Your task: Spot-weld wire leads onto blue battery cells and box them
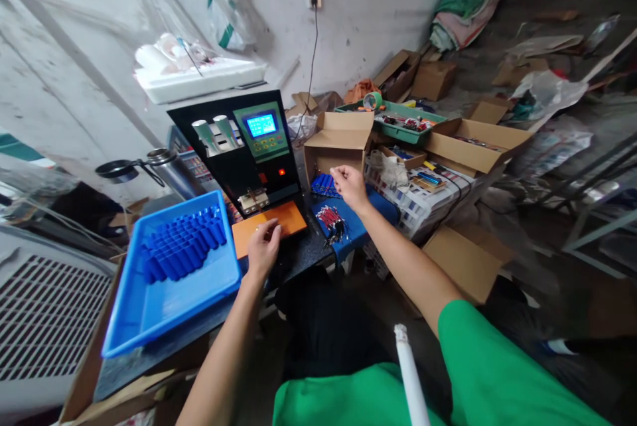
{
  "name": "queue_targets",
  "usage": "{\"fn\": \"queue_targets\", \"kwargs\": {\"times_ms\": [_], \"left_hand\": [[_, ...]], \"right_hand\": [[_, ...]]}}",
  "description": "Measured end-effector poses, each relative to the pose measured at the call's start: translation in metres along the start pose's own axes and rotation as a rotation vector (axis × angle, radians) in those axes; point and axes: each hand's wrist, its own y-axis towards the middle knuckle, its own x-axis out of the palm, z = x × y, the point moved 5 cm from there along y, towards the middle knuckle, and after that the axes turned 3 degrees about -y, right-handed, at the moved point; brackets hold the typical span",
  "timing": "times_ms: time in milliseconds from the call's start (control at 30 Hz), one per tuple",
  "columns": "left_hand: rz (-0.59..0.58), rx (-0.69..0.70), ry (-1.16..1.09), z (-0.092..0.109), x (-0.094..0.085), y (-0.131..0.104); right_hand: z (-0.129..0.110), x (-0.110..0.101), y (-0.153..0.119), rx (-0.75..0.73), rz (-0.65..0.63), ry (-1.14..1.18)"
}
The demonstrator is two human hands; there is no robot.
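My left hand (263,247) rests at the near edge of an orange board (288,219) in front of a black machine (233,154) with a lit blue screen. Its fingers are curled together, and anything between them is too small to make out. My right hand (350,186) is raised in a pinch beside a cardboard box (338,137); whatever is in the pinch cannot be made out. Below it, short red and black wires (332,221) lie on a blue cloth (355,223). Blue cylinders (324,185), like wrapped battery cells, are piled at the box's opening.
A blue tray (164,320) holding rows of blue cylinders (184,243) stands left of the machine. Behind it is a steel flask (172,170). Rightward are a green tray (405,124), open cartons (478,144) and a white crate. A cigarette (411,373) juts into the near view.
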Motion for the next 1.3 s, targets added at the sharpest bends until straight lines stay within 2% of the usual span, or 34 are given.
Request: {"fn": "queue_targets", "kwargs": {"times_ms": [133, 233, 300, 400, 533, 767, 933, 1000, 1100, 1167, 1233, 1300], "left_hand": [[0.005, -0.113, -0.261, 0.026, 0.002, -0.019], [-0.049, -0.176, -0.407, 0.041, 0.006, -0.031], [-0.064, -0.213, -0.463, 0.043, 0.007, -0.036], [-0.052, -0.269, -0.514, 0.037, 0.003, -0.043], [-0.017, -0.337, -0.573, 0.023, -0.008, -0.053], [0.02, -0.339, -0.57, 0.017, -0.029, -0.064], [0.01, -0.355, -0.539, 0.01, -0.034, -0.074], [0.024, -0.352, -0.474, 0.003, -0.044, -0.073], [0.085, -0.277, -0.193, -0.011, -0.077, -0.058], [0.104, -0.201, 0.164, -0.022, -0.104, -0.038], [0.023, -0.185, 0.54, -0.037, -0.122, -0.016], [-0.064, -0.189, 0.84, -0.052, -0.133, 0.003]], "right_hand": [[-0.011, 0.037, -0.037, 0.077, -0.076, 0.262], [-0.01, 0.065, -0.064, 0.142, -0.145, 0.333], [-0.006, 0.081, -0.078, 0.173, -0.18, 0.347], [0.002, 0.097, -0.093, 0.21, -0.225, 0.352], [0.013, 0.109, -0.106, 0.235, -0.265, 0.312], [0.019, 0.132, -0.135, 0.097, -0.524, 0.137], [0.029, 0.146, -0.146, 0.095, -0.555, 0.104], [0.033, 0.149, -0.141, 0.066, -0.52, 0.065], [0.042, 0.149, -0.127, 0.017, -0.424, -0.01], [0.051, 0.149, -0.119, 0.012, -0.376, -0.067], [0.061, 0.149, -0.113, 0.02, -0.358, -0.116], [0.068, 0.15, -0.112, 0.021, -0.356, -0.156]]}}
